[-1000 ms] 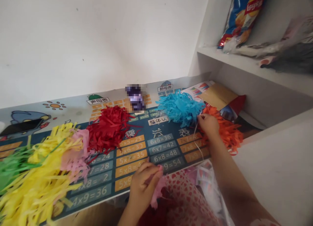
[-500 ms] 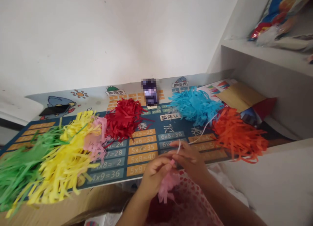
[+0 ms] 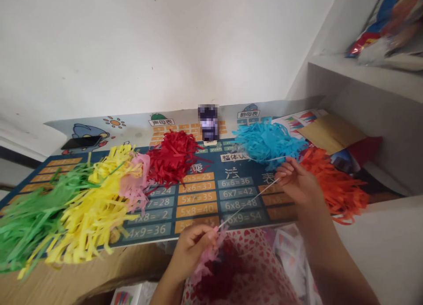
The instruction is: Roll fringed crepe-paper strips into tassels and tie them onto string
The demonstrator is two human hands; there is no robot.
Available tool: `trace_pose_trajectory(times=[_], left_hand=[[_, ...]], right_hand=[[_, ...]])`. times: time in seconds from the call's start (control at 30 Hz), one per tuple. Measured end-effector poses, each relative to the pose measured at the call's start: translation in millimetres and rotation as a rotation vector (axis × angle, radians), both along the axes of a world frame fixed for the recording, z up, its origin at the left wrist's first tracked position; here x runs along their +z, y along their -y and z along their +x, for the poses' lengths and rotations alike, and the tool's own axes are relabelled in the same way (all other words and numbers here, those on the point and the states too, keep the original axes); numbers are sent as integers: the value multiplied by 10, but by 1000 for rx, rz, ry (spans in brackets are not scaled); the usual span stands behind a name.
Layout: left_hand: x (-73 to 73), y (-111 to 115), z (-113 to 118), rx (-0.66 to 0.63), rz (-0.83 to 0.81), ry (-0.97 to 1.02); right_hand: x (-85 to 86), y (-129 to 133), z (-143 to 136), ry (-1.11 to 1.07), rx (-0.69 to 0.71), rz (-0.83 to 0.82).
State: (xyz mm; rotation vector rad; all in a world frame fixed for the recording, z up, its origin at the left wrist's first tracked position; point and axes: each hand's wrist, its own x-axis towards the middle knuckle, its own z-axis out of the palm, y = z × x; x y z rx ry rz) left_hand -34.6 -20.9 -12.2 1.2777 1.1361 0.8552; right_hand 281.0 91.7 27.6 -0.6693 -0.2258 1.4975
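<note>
My left hand (image 3: pixel 194 248) is closed on the top of a pink paper tassel (image 3: pixel 205 262), whose strips hang below the table's front edge. From that top a thin white string (image 3: pixel 249 203) runs taut up to the right. My right hand (image 3: pixel 297 179) pinches the string between the blue and orange bunches. Beyond the fingers, a further length of string lies across the blue paper bunch (image 3: pixel 269 142). Right beside my right forearm is the orange bunch (image 3: pixel 343 186). A dark red bunch (image 3: pixel 220 270) shows on the lap beneath the pink tassel.
On the table (image 3: pixel 238 223) lie green (image 3: pixel 36 217), yellow (image 3: pixel 89 212), pink (image 3: pixel 135 181) and red (image 3: pixel 173 157) bunches. Behind them are a dark phone (image 3: pixel 82 142) and an upright blurred-out device (image 3: pixel 209 123). Papers and a brown envelope (image 3: pixel 330 133) sit under the right shelf.
My hands have moved apart from each other. My right hand went up and right, drawing the string straight, while my left hand dropped slightly left with the pink tassel. The view shifted a little.
</note>
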Motion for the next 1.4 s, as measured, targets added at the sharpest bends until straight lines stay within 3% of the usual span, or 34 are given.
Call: trace_pose_trajectory(times=[0.23,0.37,0.5,0.57,0.67,0.77,0.83,1.03,1.4], left_hand=[[29,32,-99,-83,-15,-89],[91,16,-161,-164,35,-150],[160,-81,-58,-115,216,-80],[168,-138,43,-15,161,-2],[151,-195,192,157,-87,235],[149,-223,281,247,-276,507],[165,-235,303,272,-327,587],[193,-243,312,321,-385,668],[124,-243,339,290,-376,724]], right_hand=[[79,-38,417,67,-172,92],[159,82,505,395,-226,165],[96,353,5,795,-251,173],[41,495,-341,1080,-52,174],[7,651,-756,1338,198,305],[4,734,-960,1380,294,379],[-10,770,-1006,1381,305,414],[-47,849,-1027,1398,212,547],[-30,896,-985,1371,279,556]])
